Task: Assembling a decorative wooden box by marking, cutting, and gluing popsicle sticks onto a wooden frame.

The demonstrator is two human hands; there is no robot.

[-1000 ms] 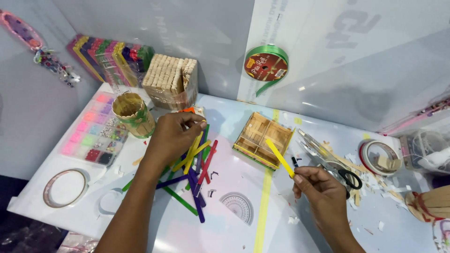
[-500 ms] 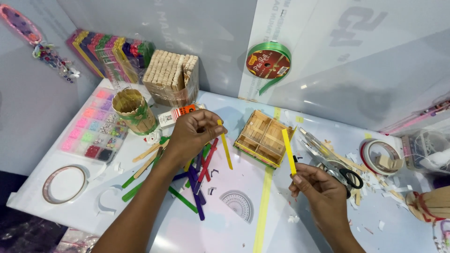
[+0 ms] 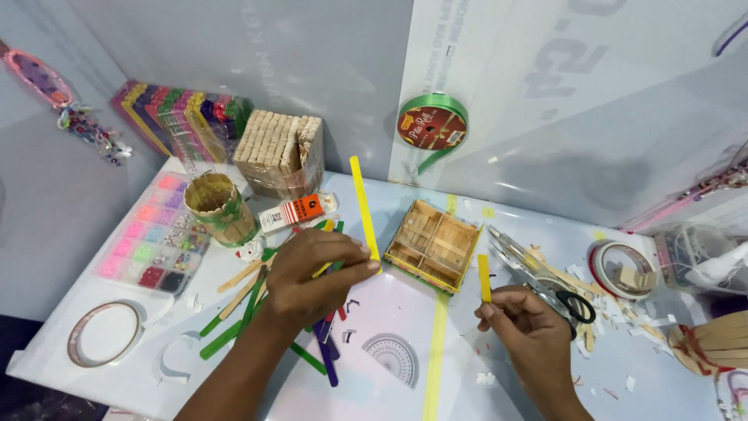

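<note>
My left hand (image 3: 315, 274) pinches the lower end of a long yellow craft stick (image 3: 363, 206), which stands nearly upright above the table. Under that hand lies a loose pile of coloured craft sticks (image 3: 257, 323) in green, purple, red and plain wood. My right hand (image 3: 523, 323) holds a short yellow stick piece (image 3: 484, 277) upright between thumb and fingers. Between the two hands, a little farther back, sits a small open box built of wooden sticks (image 3: 433, 245) with inner partitions.
Scissors (image 3: 545, 288) lie right of the box among paper scraps. A stick-built cup (image 3: 219, 207), a glue tube (image 3: 296, 211), a bead tray (image 3: 153, 244), stacked wooden sticks (image 3: 279, 152), tape rolls (image 3: 104, 334), a green ribbon spool (image 3: 431, 127) and a clear protractor (image 3: 393, 359) surround the work area.
My left hand lifted a long yellow stick out of the pile and raised it upright. My right hand kept its short yellow piece and shifted slightly.
</note>
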